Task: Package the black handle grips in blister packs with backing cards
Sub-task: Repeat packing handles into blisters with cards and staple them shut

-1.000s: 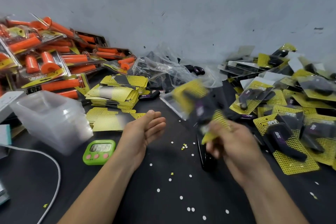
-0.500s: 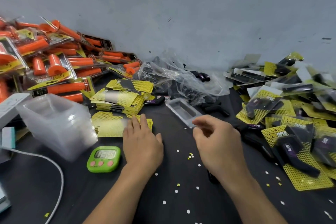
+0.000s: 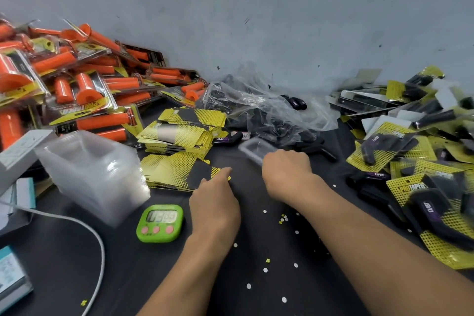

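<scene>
My left hand [image 3: 215, 202] lies palm down, its fingertips touching the near corner of a yellow-and-black backing card [image 3: 177, 170] on a low stack. My right hand [image 3: 284, 172] is knuckles up, fingers curled over the near end of a single clear blister tray [image 3: 252, 147] on the black table; the fingertips are hidden. Loose black handle grips [image 3: 316, 150] lie just beyond that hand, and more sit in a crumpled clear bag [image 3: 269, 110]. A taller stack of backing cards [image 3: 179, 133] stands behind the low one.
Finished yellow packs with black grips [image 3: 410, 161] are heaped at the right. Orange grip packs [image 3: 77, 90] pile up at the far left. A stack of clear blisters [image 3: 95, 174], a green timer [image 3: 160, 223] and a white cable [image 3: 98, 238] lie left of my arms.
My right hand no longer holds the finished pack and has moved onto the clear blister tray. My left hand turned palm down and settled on the backing cards.
</scene>
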Motion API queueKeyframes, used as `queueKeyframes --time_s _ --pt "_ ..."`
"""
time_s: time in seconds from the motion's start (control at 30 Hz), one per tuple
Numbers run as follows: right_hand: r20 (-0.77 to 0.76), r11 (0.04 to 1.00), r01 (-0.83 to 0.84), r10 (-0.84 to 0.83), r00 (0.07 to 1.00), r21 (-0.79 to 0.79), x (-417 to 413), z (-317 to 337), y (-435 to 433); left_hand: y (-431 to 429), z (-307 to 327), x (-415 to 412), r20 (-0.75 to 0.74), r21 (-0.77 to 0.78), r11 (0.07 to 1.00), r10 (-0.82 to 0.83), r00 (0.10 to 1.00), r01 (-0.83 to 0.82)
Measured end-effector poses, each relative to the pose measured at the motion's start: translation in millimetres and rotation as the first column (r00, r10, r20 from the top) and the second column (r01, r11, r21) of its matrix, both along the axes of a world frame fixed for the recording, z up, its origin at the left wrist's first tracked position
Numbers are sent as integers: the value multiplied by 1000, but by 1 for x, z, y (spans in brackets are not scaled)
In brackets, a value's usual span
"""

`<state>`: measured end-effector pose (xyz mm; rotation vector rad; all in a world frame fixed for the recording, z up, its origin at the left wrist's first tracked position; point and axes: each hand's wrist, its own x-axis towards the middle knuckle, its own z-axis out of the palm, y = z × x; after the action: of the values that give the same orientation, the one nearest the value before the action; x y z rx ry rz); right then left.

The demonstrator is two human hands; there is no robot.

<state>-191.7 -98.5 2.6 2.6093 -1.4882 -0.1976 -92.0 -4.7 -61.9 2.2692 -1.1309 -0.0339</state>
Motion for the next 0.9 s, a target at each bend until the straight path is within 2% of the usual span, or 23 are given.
queueKeyframes --time_s 0.13,0.37,0.43,0.53,0.63,0.77,0.83,0.9 --pt "117 993 -39 52 992 -112 0 8 5 2 0 2 -12 -77 997 14 1000 -15" --pt "249 951 60 18 968 -303 -11 10 3 -1 -6 3 -85 -123 992 -31 996 20" --pt "326 959 91 3 945 -270 -13 15 2 -1 -5 3 -8 -70 998 -2 1000 1" --pt "423 990 99 -48 905 -100 -17 21 0 -3 -2 5 122 31 999 39 992 -43" --pt "493 992 94 -123 861 83 -24 23 1 -5 -4 6 107 49 998 41 993 -47" --pt "446 964 74 -186 876 256 -37 23 4 -5 -6 6 103 12 999 49 993 -51" --pt "452 974 88 -175 874 208 -41 20 5 -5 -7 7 91 -13 999 49 995 -48" --pt "490 993 114 -103 866 8 -43 16 7 -5 -6 6 85 -52 998 46 995 -42"
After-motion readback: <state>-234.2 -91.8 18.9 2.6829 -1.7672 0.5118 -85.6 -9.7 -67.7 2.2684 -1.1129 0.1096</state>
